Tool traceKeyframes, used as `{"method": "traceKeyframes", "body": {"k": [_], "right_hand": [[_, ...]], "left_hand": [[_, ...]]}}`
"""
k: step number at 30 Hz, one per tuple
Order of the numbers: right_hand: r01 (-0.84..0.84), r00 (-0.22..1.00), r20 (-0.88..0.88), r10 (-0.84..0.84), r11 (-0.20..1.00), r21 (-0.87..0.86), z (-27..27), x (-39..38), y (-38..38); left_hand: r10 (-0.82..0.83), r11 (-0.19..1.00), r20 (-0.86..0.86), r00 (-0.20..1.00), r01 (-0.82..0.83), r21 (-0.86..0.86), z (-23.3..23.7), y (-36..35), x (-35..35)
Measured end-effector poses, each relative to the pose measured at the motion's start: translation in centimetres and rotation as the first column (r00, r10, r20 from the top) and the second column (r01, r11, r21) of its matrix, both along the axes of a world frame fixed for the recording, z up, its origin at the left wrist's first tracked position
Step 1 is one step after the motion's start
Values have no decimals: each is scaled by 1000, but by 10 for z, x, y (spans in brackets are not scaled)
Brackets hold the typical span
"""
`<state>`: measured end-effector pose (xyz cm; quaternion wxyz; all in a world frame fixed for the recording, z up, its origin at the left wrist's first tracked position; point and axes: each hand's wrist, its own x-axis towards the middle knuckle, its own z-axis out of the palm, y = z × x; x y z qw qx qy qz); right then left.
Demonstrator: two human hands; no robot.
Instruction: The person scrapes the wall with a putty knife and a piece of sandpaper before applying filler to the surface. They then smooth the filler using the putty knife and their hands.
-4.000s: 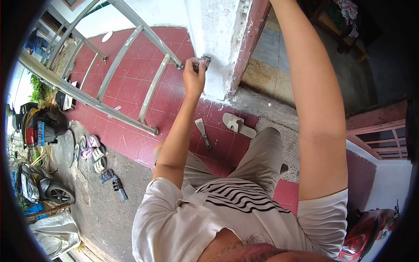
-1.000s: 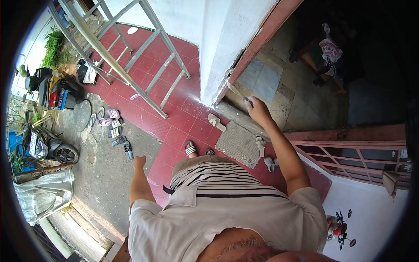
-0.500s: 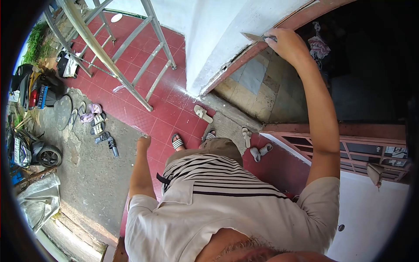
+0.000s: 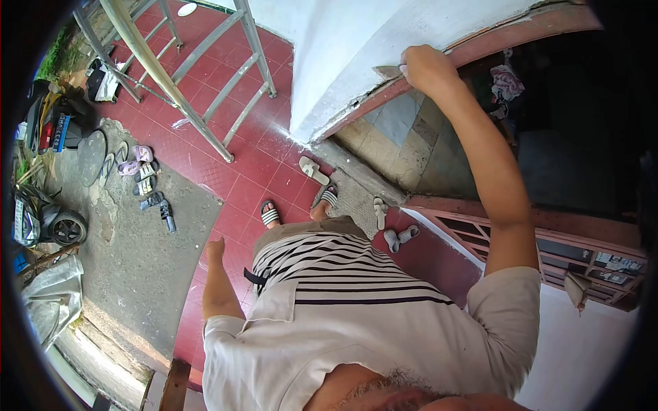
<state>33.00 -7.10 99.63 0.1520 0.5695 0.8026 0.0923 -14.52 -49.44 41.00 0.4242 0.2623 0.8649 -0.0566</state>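
My right hand (image 4: 428,68) is raised to the edge of the doorway and closed round a putty knife (image 4: 388,71). The handle is mostly hidden in my fingers; the flat metal blade points left, at the white wall (image 4: 329,89) beside the reddish door frame (image 4: 493,42). Chipped, cracked plaster runs along the joint between wall and frame. My left hand (image 4: 215,248) hangs low at my side over the red tiles, away from the wall. Its fingers are hidden from above, so I cannot see whether it is open or closed.
A metal ladder (image 4: 205,120) stands on the red tile floor (image 4: 236,185) at the upper left. White dust lies at the wall's foot. Several sandals (image 4: 145,179) lie on the concrete, others near the doormat (image 4: 353,198). Motorbikes stand far left; a slatted window (image 4: 548,240) is at right.
My right hand and the putty knife have shifted slightly left along the door frame. My left arm has swung a little back, and the whole view has tilted slightly.
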Motion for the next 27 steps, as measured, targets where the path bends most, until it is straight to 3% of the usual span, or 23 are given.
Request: {"method": "traceKeyframes", "body": {"k": [4, 6, 10, 12, 16, 18, 20, 22, 24, 27], "right_hand": [[41, 999, -5, -41, 999, -28, 14, -4, -8], [39, 999, -7, -39, 999, 32, -12, 7, 2], [14, 998, 57, -16, 999, 31, -23, 10, 7], [38, 999, -19, -38, 999, 21, 7, 9, -3], [55, 998, -4, -55, 998, -26, -17, 6, 1], [61, 998, 16, -60, 996, -68, -36, -6, -1], [46, 999, -2, -47, 992, -120, -36, -23, -5], [-41, 999, -5, 41, 992, -119, -30, -39, -10], [-130, 988, 65, 142, 978, -163, -21, -66, -22], [-270, 956, 46, 288, 933, -240, -2, -119, -50]], "left_hand": [[-2, 1000, 7, 1000, 2, -12, 15, 10, 11], [-146, 987, -38, 989, 148, 61, 12, 23, 16], [-118, 989, 6, 993, 117, 86, 26, 56, 28], [-60, 955, -44, 997, 70, 289, 59, 69, 40], [-83, 941, -28, 996, 88, 328, 53, 75, 41], [-188, 946, -76, 979, 202, 254, 32, 68, 35], [-183, 951, -77, 980, 196, 237, 43, 68, 34], [-197, 953, -72, 978, 208, 221, 36, 65, 33], [-193, 976, -30, 981, 195, 100, 3, 60, 17], [-177, 984, 11, 984, 177, 7, 12, 63, 17]]}}
